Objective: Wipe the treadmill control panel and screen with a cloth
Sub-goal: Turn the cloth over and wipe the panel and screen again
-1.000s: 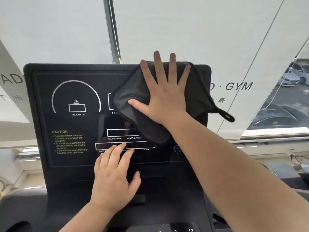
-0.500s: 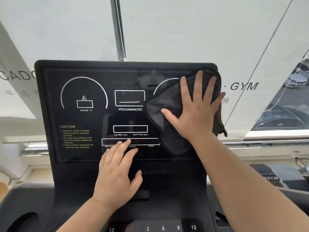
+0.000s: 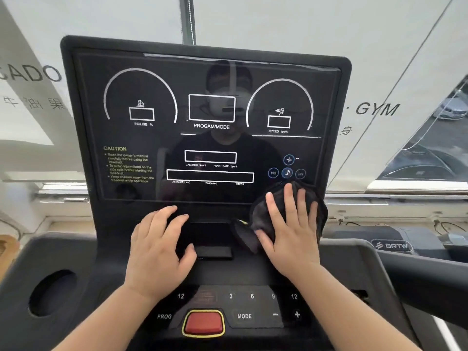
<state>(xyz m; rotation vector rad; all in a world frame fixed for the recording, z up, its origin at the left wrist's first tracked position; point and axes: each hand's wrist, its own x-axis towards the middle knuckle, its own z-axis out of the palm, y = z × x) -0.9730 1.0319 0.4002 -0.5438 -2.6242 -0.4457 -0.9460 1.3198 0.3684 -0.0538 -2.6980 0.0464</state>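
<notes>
Crumpled dark cloth (image 3: 258,224) under right hand (image 3: 291,229)

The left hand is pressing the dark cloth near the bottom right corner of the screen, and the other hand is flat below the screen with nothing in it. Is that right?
Not quite. It's the right hand pressing the dark cloth, as the head view shows. The rest holds: the cloth sits near the bottom right corner of the screen, and the left hand lies flat below the screen with nothing in it.
</notes>
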